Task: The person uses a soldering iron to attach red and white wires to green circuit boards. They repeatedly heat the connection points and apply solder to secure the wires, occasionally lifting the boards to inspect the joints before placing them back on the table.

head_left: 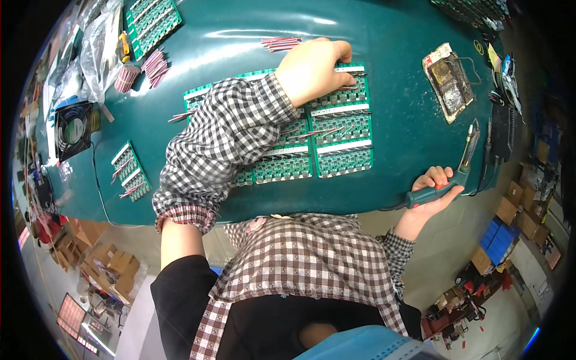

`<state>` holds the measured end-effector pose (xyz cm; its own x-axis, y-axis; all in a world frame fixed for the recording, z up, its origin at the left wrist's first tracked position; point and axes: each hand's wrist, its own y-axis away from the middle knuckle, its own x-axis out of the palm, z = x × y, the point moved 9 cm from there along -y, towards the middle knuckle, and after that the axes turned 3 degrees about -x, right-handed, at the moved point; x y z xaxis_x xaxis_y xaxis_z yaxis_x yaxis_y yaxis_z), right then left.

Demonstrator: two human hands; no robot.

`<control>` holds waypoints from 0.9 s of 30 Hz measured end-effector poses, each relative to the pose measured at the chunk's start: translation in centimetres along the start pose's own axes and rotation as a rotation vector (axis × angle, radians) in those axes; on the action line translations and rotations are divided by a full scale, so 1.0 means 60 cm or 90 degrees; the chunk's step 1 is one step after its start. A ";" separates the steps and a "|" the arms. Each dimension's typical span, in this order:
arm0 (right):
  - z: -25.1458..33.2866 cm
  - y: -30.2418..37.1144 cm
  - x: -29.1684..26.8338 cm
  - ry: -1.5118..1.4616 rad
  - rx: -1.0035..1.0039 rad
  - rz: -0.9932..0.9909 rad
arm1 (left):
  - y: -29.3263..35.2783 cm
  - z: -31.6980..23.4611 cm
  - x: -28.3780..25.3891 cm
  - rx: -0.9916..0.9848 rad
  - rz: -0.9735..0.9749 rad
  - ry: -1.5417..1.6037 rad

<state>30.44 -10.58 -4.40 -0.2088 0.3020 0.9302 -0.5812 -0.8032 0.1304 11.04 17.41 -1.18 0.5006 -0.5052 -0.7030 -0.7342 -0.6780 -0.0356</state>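
Note:
My left hand (317, 69) reaches across the green circuit boards (343, 161), which lie side by side in a panel. Its thumb and fingers curl together over the upper right board; what they pinch is hidden. A short red-and-white wire (347, 88) shows just below the thumb. More such wires (329, 131) lie across the middle boards. Off to the right, my right hand (433, 187) is closed round the green handle of a soldering iron (443, 191), whose metal tip end points up and away. My left sleeve covers part of the boards.
A worn soldering-tip cleaning tray (449, 81) lies at the right. Wire bundles (281, 44) sit behind the boards and at the left (155, 69). A black fan (75, 130), a small board (131, 171), another board panel (153, 25) and plastic bags (101, 48) occupy the left side.

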 end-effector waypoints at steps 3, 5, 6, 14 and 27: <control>0.000 -0.003 -0.003 0.010 -0.004 -0.010 | 0.008 -0.002 -0.004 0.022 -0.031 -0.030; 0.000 -0.005 -0.006 0.014 -0.001 -0.015 | 0.009 0.000 -0.002 0.048 -0.043 -0.029; 0.001 -0.005 -0.006 0.018 -0.002 -0.018 | 0.008 -0.001 -0.001 0.064 -0.046 -0.030; -0.003 -0.003 -0.002 0.046 -0.004 -0.036 | 0.009 -0.006 0.005 0.119 -0.061 -0.041; -0.132 0.069 0.042 0.149 0.040 -0.085 | 0.022 -0.008 -0.013 0.135 -0.109 -0.005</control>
<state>21.29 -9.06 -4.22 -0.3138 0.5114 0.8000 -0.5674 -0.7766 0.2739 9.92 16.67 -0.36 0.6227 -0.3889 -0.6790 -0.7194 -0.6259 -0.3012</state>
